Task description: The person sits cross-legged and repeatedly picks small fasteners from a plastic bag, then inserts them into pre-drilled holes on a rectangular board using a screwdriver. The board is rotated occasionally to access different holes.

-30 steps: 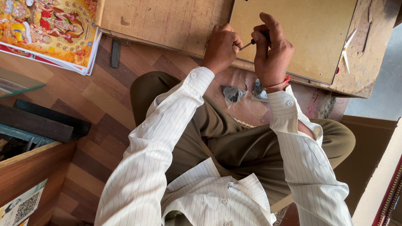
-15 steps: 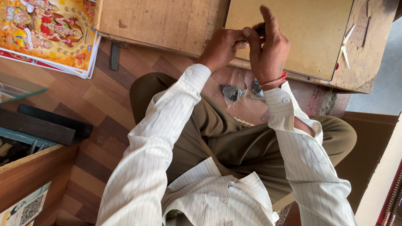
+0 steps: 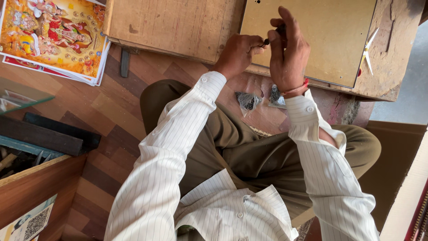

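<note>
Over the tan board [image 3: 312,40] on the low wooden table [image 3: 178,27], both hands meet around a small dark tool [image 3: 272,38]. Change since a second ago: the hands have lifted a little off the board's near edge and drawn tighter together; the right hand [image 3: 290,53] has rotated so its index finger points up and away, and the thin dark shaft seen then between the hands now shows only as a short stub. Reads like a regrip or a twist of the small piece, not a set-down; work on it looks mid-way, nothing released.

Left hand [image 3: 236,53]: fingers curled shut, thumb and fingertip pinching the near end of the tool. Right hand: thumb and lower fingers clamp the far end, index extended free. The tool sits between the two pinches, held just above the board, not resting on it; its tip is hidden by the right fingers.

Nearby: two small clear bags [image 3: 248,101] of dark bits lie below the wrists, scissors [image 3: 368,51] lie at the board's right side, and colourful printed posters [image 3: 53,35] lie on the floor to the left.
</note>
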Demonstrator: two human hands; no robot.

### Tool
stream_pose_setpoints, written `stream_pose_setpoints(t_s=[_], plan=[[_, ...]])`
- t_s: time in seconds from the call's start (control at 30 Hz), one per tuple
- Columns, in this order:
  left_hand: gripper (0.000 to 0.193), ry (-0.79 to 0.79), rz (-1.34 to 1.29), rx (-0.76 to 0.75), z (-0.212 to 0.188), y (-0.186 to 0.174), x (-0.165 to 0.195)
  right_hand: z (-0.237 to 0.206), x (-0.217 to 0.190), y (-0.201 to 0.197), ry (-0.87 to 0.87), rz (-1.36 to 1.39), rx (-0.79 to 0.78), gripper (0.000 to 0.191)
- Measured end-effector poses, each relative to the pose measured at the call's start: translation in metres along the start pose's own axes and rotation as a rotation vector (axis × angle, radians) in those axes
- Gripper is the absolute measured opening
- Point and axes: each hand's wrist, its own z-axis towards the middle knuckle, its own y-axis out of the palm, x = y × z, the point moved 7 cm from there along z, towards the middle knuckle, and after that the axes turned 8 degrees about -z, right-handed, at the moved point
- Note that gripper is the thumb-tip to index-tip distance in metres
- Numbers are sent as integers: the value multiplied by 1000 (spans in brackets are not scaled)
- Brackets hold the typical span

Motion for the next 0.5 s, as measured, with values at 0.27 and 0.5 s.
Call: stream_pose_setpoints(t_s=[0.27,0.5], plan=[[15,-253,74,-58,-3,5,-14,2,28,1,247,-186,34,28],[15,-111,-60,30,-5,4,-11,-8,9,-2,-25,-72,39,22]])
